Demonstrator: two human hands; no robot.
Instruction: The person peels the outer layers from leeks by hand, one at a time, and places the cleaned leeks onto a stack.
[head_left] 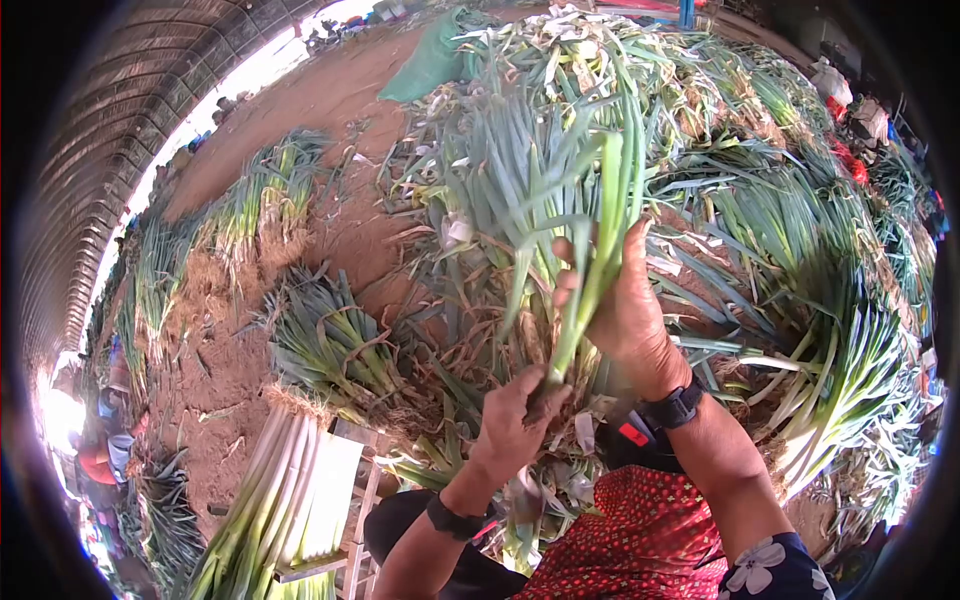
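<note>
In front of my body a green leek (577, 318) is held at a slant, leaves upward. My left hand (515, 425) is closed round its lower end, so the root end is hidden. Higher up, my right hand (632, 315) has its thumb raised and its fingers curled behind the leaves and stem. Behind the held leek stands a thick bunch of leeks (500, 170), partly covered by it. Cleaned leeks with white stems (290, 470) lie on a small wooden stand (355, 530) at the lower left.
Bundles of leeks with roots (265, 205) stand on the soil floor (370, 200) at the left. More leeks (840, 390) lie at the right. A heap of leaf trimmings (580, 50) and a green net (430, 60) are at the back. People (105, 450) are at the far left.
</note>
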